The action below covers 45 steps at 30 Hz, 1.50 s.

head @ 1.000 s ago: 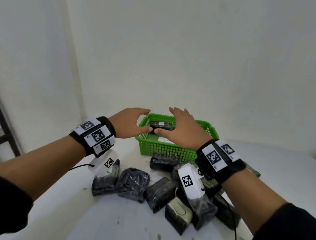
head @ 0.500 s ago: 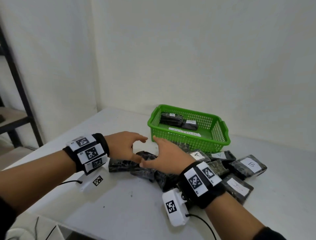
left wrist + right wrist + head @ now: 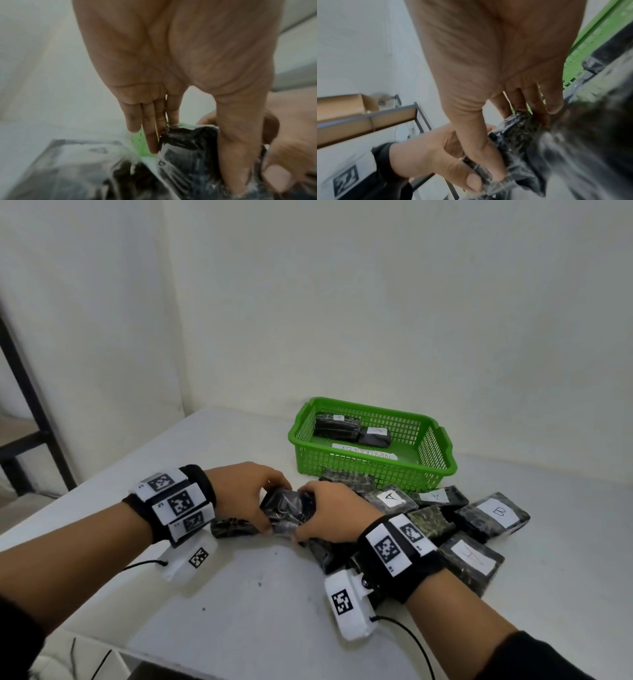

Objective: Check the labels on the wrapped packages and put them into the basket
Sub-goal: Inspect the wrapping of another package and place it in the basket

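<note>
Both hands grip one black plastic-wrapped package (image 3: 287, 508) at the left end of the pile on the white table (image 3: 239, 604). My left hand (image 3: 251, 496) holds its left side with the thumb on the near edge; the same package (image 3: 187, 151) fills the left wrist view. My right hand (image 3: 330, 517) holds the right side, thumb and fingers pinching the wrap (image 3: 513, 136). No label shows on this package. The green basket (image 3: 373, 470) stands behind the pile with two labelled packages (image 3: 349, 429) inside.
Several more wrapped packages lie right of my hands, with white labels marked A (image 3: 393, 498), A (image 3: 474, 556) and B (image 3: 498, 512). One dark package (image 3: 229, 527) lies under my left wrist. A metal shelf frame (image 3: 30, 412) stands left of the table. Walls close in behind.
Both hands came back from the basket, where a package now lies, and dropped onto the pile. They have closed on a black package at its left end.
</note>
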{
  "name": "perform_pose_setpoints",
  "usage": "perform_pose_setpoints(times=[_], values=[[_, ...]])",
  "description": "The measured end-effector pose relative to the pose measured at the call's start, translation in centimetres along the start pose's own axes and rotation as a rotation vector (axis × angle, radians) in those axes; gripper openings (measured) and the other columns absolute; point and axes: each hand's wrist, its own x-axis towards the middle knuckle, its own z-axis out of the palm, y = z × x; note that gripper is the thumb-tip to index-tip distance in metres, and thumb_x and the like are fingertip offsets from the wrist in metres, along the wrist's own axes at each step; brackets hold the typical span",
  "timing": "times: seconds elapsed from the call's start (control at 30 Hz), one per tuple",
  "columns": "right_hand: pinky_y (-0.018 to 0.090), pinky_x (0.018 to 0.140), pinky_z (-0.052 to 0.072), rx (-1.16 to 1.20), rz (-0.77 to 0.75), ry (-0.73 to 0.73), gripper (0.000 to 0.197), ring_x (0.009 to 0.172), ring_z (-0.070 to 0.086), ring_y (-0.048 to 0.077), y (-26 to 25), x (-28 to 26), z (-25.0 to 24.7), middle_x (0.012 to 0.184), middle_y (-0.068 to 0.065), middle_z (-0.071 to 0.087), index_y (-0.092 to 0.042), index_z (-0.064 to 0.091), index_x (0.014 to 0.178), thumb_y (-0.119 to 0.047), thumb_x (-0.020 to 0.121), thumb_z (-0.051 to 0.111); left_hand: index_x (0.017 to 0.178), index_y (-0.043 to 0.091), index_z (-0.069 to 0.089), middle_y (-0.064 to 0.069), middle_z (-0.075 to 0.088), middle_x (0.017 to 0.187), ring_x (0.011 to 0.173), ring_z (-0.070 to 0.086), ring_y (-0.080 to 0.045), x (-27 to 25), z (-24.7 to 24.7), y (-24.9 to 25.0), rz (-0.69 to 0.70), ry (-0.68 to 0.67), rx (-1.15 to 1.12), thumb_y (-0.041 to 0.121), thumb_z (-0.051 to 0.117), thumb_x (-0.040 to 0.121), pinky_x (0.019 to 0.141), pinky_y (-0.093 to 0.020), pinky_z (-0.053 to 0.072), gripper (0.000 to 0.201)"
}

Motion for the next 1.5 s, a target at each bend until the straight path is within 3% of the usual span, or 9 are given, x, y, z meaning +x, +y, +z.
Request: perform_pose_setpoints(times=[0.13,0.3,0.43,0.5,0.8,1.03,1.17,1.33,1.5], values=[[0.034,0.094,0.058,0.318,-0.052,0.15,0.076,0.103,0.07,0.013,1.7,-0.6,-1.9,0.123,-0.006,0.069,-0.023,0.054,0.141,-0.035,0.075,0.089,0.122,0.037,0.059,0.014,0.072,0.105,0.094,0.07,-0.006,-0.2,-1.9,-0.5,0.01,0.079,-0.343,0.037,0.089,0.063,0.093,-0.036,0.056,0.066],[0.013,0.083,0.056,0.778,-0.071,0.252,0.067,0.106,0.072,0.003,4.2,-1.5,-3.5,0.129,-0.006,0.069,-0.019,0.056,0.141,-0.024,0.082,0.087,0.125,0.024,0.063,0.006,0.074,0.109,0.096,0.072,-0.008,0.3,-2.2,2.1,0.097,0.256,-0.753,0.026,0.081,0.075,0.09,-0.027,0.053,0.053],[0.042,0.101,0.058,0.982,-0.065,0.331,0.065,0.109,0.075,0.019,7.1,-1.6,-4.1,0.124,0.004,0.075,-0.014,0.066,0.133,-0.031,0.076,0.092,0.124,0.018,0.065,0.0,0.074,0.115,0.105,0.07,-0.013,2.3,-0.4,4.3,0.154,0.255,-0.975,0.036,0.085,0.069,0.094,-0.03,0.052,0.062],[0.046,0.102,0.058,1.046,-0.07,0.362,0.07,0.11,0.075,0.021,8.3,-1.8,-4.3,0.123,0.005,0.075,-0.013,0.067,0.13,-0.036,0.069,0.093,0.118,0.017,0.069,-0.003,0.074,0.113,0.107,0.07,-0.018,3.6,0.3,5.4,0.161,0.281,-1.06,0.04,0.082,0.064,0.099,-0.037,0.052,0.061],[0.052,0.103,0.056,1.05,-0.066,0.504,0.048,0.106,0.076,0.024,12.0,-4.1,-6.0,0.11,0.003,0.08,-0.013,0.078,0.112,-0.041,0.075,0.089,0.119,0.013,0.069,-0.006,0.072,0.118,0.113,0.068,-0.022,7.7,1.2,10.7,0.247,0.257,-1.189,0.042,0.076,0.071,0.099,-0.043,0.051,0.057],[0.041,0.101,0.058,1.194,-0.016,0.461,0.086,0.113,0.073,0.023,14.1,-4.3,-6.6,0.127,0.012,0.072,-0.001,0.064,0.13,-0.039,0.06,0.096,0.112,0.001,0.069,-0.015,0.072,0.115,0.11,0.069,-0.029,9.3,1.4,12.1,0.221,0.316,-1.313,0.03,0.081,0.074,0.089,-0.035,0.058,0.05],[0.042,0.099,0.058,1.234,-0.045,0.499,0.042,0.108,0.074,0.022,14.1,-4.9,-6.1,0.115,0.01,0.076,-0.01,0.068,0.109,-0.022,0.073,0.086,0.119,0.001,0.065,-0.015,0.07,0.12,0.113,0.067,-0.028,9.2,2.2,13.0,0.221,0.225,-1.442,0.029,0.075,0.08,0.096,-0.038,0.056,0.049],[0.041,0.101,0.058,1.179,-0.031,0.483,0.08,0.12,0.07,0.024,14.3,-4.4,-5.5,0.128,0.01,0.072,-0.005,0.065,0.129,-0.039,0.064,0.097,0.113,-0.002,0.067,-0.016,0.072,0.113,0.107,0.07,-0.029,9.2,2.8,13.1,0.231,0.302,-1.441,0.02,0.081,0.076,0.09,-0.039,0.058,0.045],[0.043,0.099,0.059,1.102,-0.021,0.61,0.098,0.117,0.071,0.02,14.4,-4.3,-5.0,0.125,0.006,0.074,-0.011,0.071,0.126,-0.067,0.049,0.094,0.116,0.0,0.066,-0.015,0.071,0.119,0.11,0.069,-0.027,8.9,3.0,12.8,0.295,0.244,-1.468,0.021,0.079,0.072,0.09,-0.037,0.058,0.05]])
